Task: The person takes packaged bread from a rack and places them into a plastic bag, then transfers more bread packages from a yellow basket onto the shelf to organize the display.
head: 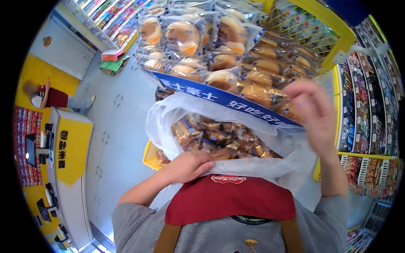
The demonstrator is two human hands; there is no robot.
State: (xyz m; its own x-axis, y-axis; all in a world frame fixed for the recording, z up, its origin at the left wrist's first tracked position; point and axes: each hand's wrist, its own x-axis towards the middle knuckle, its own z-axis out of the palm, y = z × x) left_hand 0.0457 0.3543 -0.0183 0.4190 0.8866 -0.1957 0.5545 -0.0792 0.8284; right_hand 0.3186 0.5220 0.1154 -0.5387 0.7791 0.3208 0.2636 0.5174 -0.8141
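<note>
A large white plastic bag (265, 166) lies open in front of me, filled with small wrapped bread pieces (221, 136). My left hand (196, 164) rests on its near rim, fingers bent over the edge; whether it grips the film is unclear. My right hand (311, 110), blurred, is at the right end of the display shelf, its fingertips beside a wrapped bread (289, 110); I cannot tell whether it holds it. Wrapped breads (259, 91) stand in rows on the shelf behind a blue printed strip (221, 96). Larger round breads in clear packets (183, 36) are stacked at the left.
A yellow wire rack (335, 34) borders the display at the right, near shelves of packaged goods (357, 104). A yellow basket (152, 158) is under the bag's left side. At the far left, a person (57, 96) stands by a counter (72, 145). Flattened boxes (114, 61) lie on the floor.
</note>
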